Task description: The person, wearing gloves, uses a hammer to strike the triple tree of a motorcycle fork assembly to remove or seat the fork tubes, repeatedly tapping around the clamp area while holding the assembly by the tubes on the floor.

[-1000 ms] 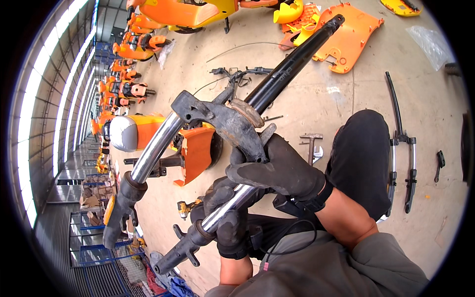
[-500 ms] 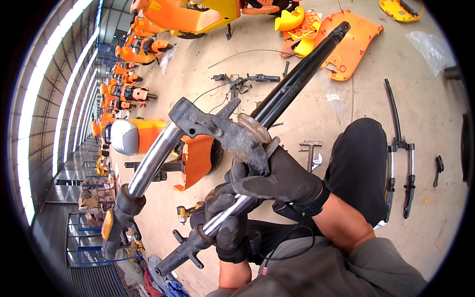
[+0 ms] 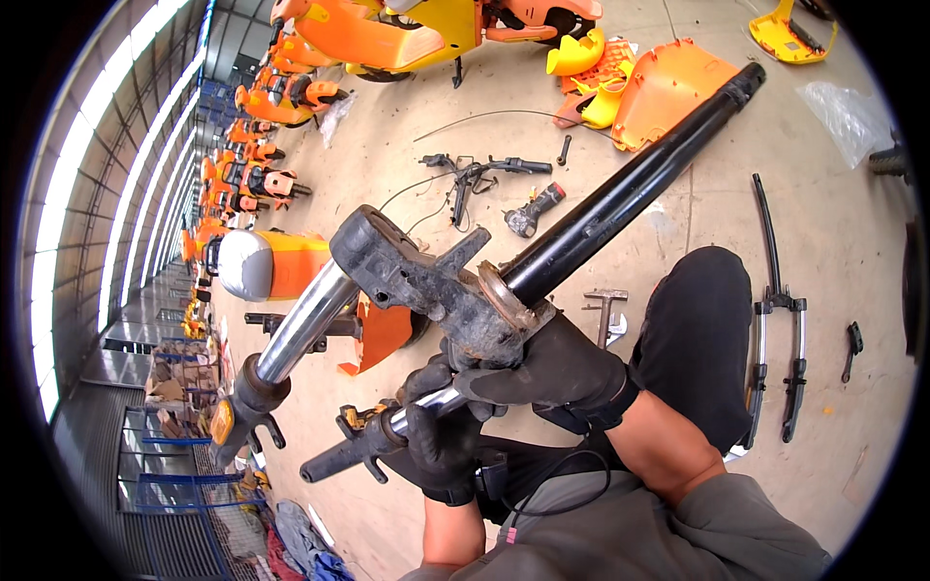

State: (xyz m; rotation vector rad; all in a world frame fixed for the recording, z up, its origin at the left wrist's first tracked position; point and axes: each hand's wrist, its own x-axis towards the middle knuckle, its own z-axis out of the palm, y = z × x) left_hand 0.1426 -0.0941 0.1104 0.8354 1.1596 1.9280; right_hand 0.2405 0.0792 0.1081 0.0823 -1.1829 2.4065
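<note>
A scooter front fork (image 3: 630,198) lies slantwise across my lap in mid-air, its black steering tube pointing to the far right. Two chrome legs run from the dirty grey crown (image 3: 417,281) toward the near left and end in dark lower legs. My left hand (image 3: 441,426), in a black glove, is closed round the nearer chrome leg, just above its dark lower part. Closed on the crown's near end, beside the rusty ring (image 3: 504,289) at the tube's base, is my gloved right hand (image 3: 567,373). Its far fingers are hidden beneath the crown.
On the floor lie a handlebar with cables (image 3: 475,179), a power tool (image 3: 533,211), a hammer (image 3: 605,310) and orange panels (image 3: 668,87). Another fork (image 3: 780,310) lies to the right. Orange scooters (image 3: 387,39) stand at the far left, with a grey-and-orange piece (image 3: 262,266) nearer.
The fork has tilted, its steering tube's tip swinging right and slightly nearer while the crown has dropped a little. Both hands stay on it. The power tool on the floor has come into sight.
</note>
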